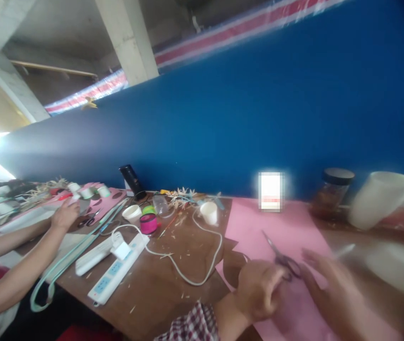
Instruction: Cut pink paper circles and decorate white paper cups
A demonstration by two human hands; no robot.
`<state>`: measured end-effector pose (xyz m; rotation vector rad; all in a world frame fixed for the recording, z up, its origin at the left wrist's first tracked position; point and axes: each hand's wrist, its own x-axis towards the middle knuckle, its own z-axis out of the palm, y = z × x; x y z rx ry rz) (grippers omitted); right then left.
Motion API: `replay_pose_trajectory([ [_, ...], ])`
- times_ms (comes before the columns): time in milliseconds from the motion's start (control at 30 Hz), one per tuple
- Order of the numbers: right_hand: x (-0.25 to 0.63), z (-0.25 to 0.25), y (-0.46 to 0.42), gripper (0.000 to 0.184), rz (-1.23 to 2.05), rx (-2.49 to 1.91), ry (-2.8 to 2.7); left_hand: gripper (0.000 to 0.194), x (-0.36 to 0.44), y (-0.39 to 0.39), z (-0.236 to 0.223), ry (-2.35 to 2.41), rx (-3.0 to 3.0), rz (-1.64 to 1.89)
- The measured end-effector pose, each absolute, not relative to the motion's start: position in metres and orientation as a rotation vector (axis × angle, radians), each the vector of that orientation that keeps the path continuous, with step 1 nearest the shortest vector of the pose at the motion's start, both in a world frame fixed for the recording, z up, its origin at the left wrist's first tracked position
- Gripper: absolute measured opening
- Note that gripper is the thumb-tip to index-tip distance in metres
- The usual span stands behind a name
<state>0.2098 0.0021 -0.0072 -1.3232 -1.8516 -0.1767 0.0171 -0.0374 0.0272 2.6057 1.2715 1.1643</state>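
My left hand point(257, 289) is curled into a loose fist on a pink paper sheet point(259, 227) at the table's near edge, with a checked sleeve at its wrist. Its knuckles are right beside the handles of a pair of scissors point(280, 255) lying on the sheet. What the fingers enclose is hidden. My right hand point(333, 289) hovers just right of the scissors with its fingers stretched out, blurred and holding nothing. A thin white stick point(344, 249) lies beyond its fingertips.
On the brown table lie a white power strip point(116, 270), a looping white cable point(202, 274), a pink tape roll point(148, 223) and a small white cup point(209, 212). A jar point(332, 194) and a big white cup point(380, 199) stand by the blue wall. A co-worker's hand point(65, 214) works at the left.
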Motion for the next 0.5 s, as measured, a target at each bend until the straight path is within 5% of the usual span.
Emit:
replay_pose_trajectory([
  [233, 0.199, 0.002, 0.001, 0.026, -0.083, -1.453, -2.109, 0.028, -0.009, -0.019, 0.03, 1.622, 2.123, 1.318],
  [500, 0.187, 0.011, -0.006, 0.027, -0.028, -1.556, -2.154, 0.018, -0.023, -0.002, 0.043, 2.004, 2.235, 0.702],
])
